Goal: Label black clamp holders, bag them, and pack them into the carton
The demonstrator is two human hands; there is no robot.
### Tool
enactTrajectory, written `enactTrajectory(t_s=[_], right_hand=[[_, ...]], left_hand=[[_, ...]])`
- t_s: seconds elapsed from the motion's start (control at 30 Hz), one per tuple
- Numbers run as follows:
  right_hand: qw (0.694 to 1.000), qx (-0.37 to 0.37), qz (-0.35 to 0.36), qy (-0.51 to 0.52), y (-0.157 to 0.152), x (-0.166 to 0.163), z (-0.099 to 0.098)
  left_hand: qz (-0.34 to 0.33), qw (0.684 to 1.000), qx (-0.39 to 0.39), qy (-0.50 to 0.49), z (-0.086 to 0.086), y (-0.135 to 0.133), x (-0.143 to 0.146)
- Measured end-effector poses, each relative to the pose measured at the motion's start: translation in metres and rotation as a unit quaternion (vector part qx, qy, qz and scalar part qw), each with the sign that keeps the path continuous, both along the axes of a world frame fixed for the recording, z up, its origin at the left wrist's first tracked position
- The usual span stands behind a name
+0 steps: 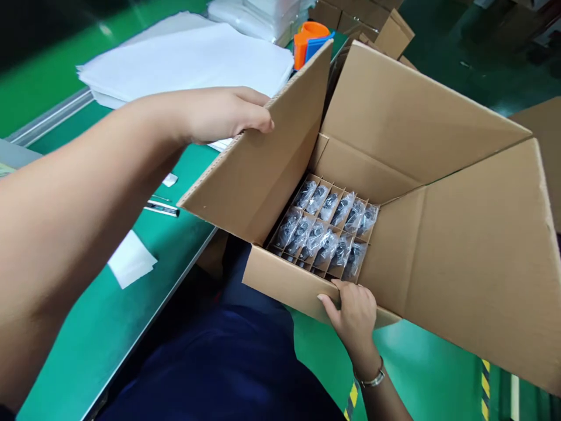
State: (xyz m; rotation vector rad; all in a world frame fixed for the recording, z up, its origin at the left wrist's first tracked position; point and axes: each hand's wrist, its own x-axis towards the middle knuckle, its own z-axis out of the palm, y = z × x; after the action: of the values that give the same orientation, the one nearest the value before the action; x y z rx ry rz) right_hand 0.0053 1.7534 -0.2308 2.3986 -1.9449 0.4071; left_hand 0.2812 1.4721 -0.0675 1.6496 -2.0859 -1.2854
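A large open cardboard box [394, 128] rests on my lap, its four flaps standing out. Inside it, a cardboard grid [333, 225] holds several dark parts wrapped in clear plastic bags [326, 234]. My left hand [223, 114] reaches across from the left and grips the top edge of the left flap [263, 169], fingers curled over it. My right hand [353, 313] holds the near flap [284, 283] at its rim, thumb outside and fingers hooked over the edge. A metal bracelet sits on that wrist.
A green worktable [87, 339] lies at left with a stack of white sheets [188, 58], small white paper scraps [130, 259] and a thin metal tool [162, 207]. An orange and blue object [309, 41] stands behind the box. More cardboard boxes [372, 23] sit at the back.
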Motion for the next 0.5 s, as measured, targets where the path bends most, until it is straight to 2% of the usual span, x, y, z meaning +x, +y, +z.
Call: enactTrajectory(t_s=[0.33, 0.5], right_hand=[[1.0, 0.005, -0.004, -0.024, 0.0005, 0.0008, -0.0001], [1.0, 0.003, -0.008, -0.03, 0.0007, 0.0022, 0.0016]], left_hand=[[0.027, 0.999, -0.003, -0.037, 0.0023, 0.0014, -0.0057], [0.085, 0.995, 0.017, -0.04, 0.0027, 0.004, -0.0097]])
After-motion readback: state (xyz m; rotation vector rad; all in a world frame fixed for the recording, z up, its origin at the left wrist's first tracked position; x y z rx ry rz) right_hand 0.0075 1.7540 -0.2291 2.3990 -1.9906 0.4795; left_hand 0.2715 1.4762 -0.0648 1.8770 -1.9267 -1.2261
